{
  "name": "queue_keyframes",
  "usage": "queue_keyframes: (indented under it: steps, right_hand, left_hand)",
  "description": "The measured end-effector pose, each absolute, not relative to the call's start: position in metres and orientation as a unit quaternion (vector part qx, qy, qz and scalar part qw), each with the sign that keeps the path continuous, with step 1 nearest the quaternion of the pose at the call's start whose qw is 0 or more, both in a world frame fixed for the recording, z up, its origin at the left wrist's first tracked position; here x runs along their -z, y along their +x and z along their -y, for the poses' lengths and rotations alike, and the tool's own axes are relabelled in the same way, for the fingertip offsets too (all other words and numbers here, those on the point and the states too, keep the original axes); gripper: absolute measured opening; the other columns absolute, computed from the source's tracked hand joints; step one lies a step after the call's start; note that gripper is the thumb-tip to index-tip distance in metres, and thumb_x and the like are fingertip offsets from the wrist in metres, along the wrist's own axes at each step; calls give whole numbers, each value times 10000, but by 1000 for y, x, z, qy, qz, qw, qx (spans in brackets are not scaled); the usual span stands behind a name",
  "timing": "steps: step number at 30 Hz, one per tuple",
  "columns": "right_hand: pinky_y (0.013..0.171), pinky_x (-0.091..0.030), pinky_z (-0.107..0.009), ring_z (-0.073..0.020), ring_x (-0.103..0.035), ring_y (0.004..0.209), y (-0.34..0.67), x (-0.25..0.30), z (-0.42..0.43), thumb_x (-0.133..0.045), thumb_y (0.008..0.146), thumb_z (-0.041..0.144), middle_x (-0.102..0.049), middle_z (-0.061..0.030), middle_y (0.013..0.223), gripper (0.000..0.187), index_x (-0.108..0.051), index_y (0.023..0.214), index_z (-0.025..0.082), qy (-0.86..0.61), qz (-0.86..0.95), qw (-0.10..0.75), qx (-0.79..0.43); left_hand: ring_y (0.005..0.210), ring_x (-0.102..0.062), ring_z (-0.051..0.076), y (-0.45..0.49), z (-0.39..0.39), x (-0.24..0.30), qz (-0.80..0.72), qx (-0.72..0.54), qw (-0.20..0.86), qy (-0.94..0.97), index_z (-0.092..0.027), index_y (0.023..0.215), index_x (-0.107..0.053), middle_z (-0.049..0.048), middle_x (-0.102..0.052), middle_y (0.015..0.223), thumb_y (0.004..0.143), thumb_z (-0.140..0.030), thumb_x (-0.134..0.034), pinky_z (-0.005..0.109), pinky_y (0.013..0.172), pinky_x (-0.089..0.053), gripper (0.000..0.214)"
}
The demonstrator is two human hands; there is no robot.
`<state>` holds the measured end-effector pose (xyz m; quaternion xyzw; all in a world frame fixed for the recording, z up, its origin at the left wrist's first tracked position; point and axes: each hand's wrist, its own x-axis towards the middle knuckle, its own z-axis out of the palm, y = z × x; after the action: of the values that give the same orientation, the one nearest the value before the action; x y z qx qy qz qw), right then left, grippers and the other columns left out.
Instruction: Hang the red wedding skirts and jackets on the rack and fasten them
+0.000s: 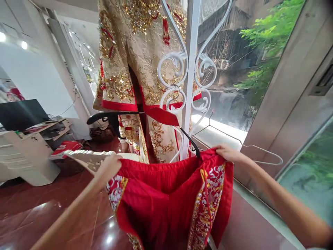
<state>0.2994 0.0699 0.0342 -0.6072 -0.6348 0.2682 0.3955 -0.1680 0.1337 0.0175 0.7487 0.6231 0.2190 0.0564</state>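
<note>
A red skirt [156,205] with an elastic gathered waist and embroidered silver-and-gold panels is spread between my hands, its waistband opening facing up. My left hand [110,167] is closed on the left end of the waistband. At the right end, my right hand [230,153] pinches the waistband. A black hanger [114,114] with a red piece across its middle hangs by its hook from the white metal rack [191,69]. Its right tip reaches down to the waistband near my right hand; its left arm sticks out free of the skirt.
A gold-beaded garment [151,66] with red trim hangs behind the rack. A bare wire hanger [241,140] is at the right by the window [221,93]. At the left stand a white desk [28,152] with a dark monitor [23,113] and a carved white piece [88,158].
</note>
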Motion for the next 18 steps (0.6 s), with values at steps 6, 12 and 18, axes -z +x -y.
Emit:
queue_keyframes:
  steps: [6,12,18]
  right_hand:
    - [723,-485,-319,-233,-671,847,272,10,-48,-335,743,22,-709,-111,942,421,-700,899,164,-655,748,102,36]
    - [890,-439,-390,-219,-654,927,301,72,-11,-385,763,3,-662,-92,1127,391,-656,973,192,-529,794,148,260]
    - [562,-425,-255,-171,-610,584,303,185,19,-345,752,115,-660,-28,640,280,-559,600,216,-667,709,221,-54]
  left_hand:
    - [918,-641,297,-165,-82,43,-662,-99,-63,740,-135,930,-627,151,-683,976,791,-203,-316,368,775,-455,348]
    - [911,-642,242,-176,-40,95,-675,-65,15,735,-188,874,-604,89,-681,953,854,-289,-311,336,794,-459,310]
    - [946,-643,218,-184,10,207,-743,-106,150,644,-179,883,-628,112,-686,988,875,-243,-278,318,838,-461,356]
